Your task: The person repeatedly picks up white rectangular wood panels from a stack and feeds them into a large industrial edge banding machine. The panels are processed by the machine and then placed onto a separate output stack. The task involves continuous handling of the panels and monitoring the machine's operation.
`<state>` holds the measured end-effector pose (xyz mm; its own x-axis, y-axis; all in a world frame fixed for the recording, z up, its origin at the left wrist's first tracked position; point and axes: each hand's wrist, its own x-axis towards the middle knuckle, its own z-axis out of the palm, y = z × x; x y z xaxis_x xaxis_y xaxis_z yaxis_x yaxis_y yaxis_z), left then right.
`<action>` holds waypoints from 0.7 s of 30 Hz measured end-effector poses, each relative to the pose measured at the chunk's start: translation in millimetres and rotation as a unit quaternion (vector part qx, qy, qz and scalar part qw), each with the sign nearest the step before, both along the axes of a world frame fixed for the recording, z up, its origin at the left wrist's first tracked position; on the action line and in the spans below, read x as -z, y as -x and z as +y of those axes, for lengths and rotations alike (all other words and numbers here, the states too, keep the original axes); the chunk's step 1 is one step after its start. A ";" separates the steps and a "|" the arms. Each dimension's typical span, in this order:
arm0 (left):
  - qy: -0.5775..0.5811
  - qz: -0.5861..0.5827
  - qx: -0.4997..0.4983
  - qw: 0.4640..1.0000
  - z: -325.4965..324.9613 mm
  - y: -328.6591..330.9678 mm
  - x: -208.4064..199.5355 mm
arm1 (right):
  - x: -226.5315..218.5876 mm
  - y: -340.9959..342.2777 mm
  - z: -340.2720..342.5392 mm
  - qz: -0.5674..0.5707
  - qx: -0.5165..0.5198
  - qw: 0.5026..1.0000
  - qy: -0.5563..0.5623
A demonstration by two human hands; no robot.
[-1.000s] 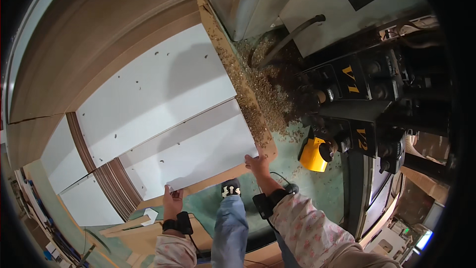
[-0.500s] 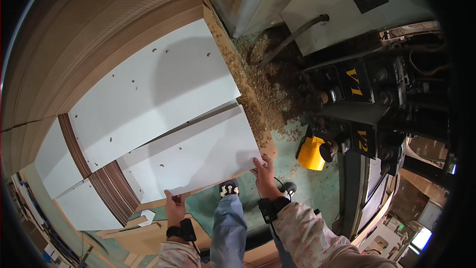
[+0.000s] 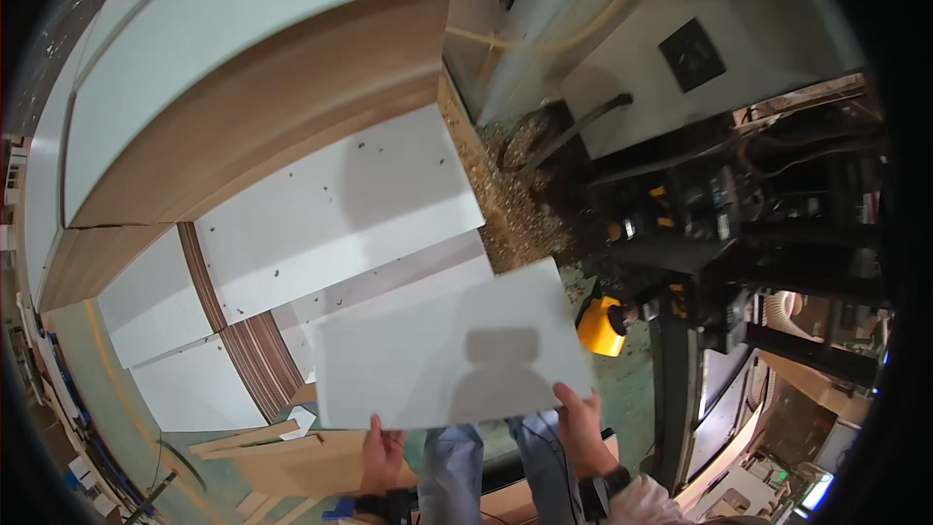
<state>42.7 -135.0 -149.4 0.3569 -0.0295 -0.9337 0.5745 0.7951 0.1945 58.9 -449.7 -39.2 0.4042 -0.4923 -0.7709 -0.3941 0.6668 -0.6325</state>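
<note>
A white rectangular panel (image 3: 418, 350) is held up in front of my legs, clear of the stack behind it. My left hand (image 3: 383, 449) grips its near edge toward the left, thumb on top and fingers underneath. At the near right corner my right hand (image 3: 580, 418) is closed on the same panel. Behind it lies a stack of white panels (image 3: 340, 204) with brown chips scattered on top. The shadow of a head falls across the held panel.
A taller stack of panels (image 3: 282, 78) rises at the far left. Wood chips (image 3: 520, 209) cover the floor beside it. To the right stands a dark machine (image 3: 719, 233) with a yellow guard (image 3: 603, 329). Brown board offcuts (image 3: 301, 462) lie at the lower left.
The panel has come off the stack and moved toward me and rightward, lifted by both hands. Another white panel surface shows where it lay. The view has shifted.
</note>
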 end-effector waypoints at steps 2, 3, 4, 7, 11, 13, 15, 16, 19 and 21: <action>0.012 0.059 -0.050 0.997 -28.3 18.0 -53.3 | -65.2 13.6 -12.5 0.016 -0.006 0.999 0.037; 0.015 0.068 -0.082 0.994 -41.1 29.1 -77.3 | -96.8 18.2 -18.1 0.006 -0.012 0.999 0.049; 0.003 0.074 -0.076 0.994 -48.9 40.0 -97.7 | -125.2 27.2 -21.8 0.011 -0.019 0.998 0.055; 0.075 0.149 -0.168 0.971 -37.2 104.4 -100.6 | -212.2 52.6 -34.5 0.014 -0.029 0.993 0.109; -0.008 0.087 0.053 0.995 -90.7 47.1 -202.8 | -335.5 56.4 -53.3 -0.040 -0.080 0.985 0.148; -0.041 0.024 0.127 0.991 -106.2 19.9 -248.1 | -375.1 65.0 -67.6 -0.088 -0.073 0.987 0.112; -0.073 -0.032 0.199 0.977 -119.7 -0.7 -294.7 | -416.9 85.0 -86.3 -0.094 -0.190 0.942 0.259; -0.093 -0.064 0.230 0.967 -125.5 -10.1 -316.6 | -427.5 95.5 -91.2 -0.135 -0.115 0.957 0.231; -0.163 -0.149 0.282 0.934 -138.8 -35.9 -376.3 | -478.9 96.6 -103.4 -0.241 0.074 0.961 0.112; -0.197 -0.193 0.312 0.909 -149.2 -45.8 -414.4 | -486.7 111.0 -133.8 -0.274 0.126 0.946 0.123</action>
<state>88.6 -284.2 265.0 0.6887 -0.0282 -0.7245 0.7184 0.1619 0.6766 -52.1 -583.5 447.5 0.5558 -0.7630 -0.3300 0.1896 0.5028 -0.8433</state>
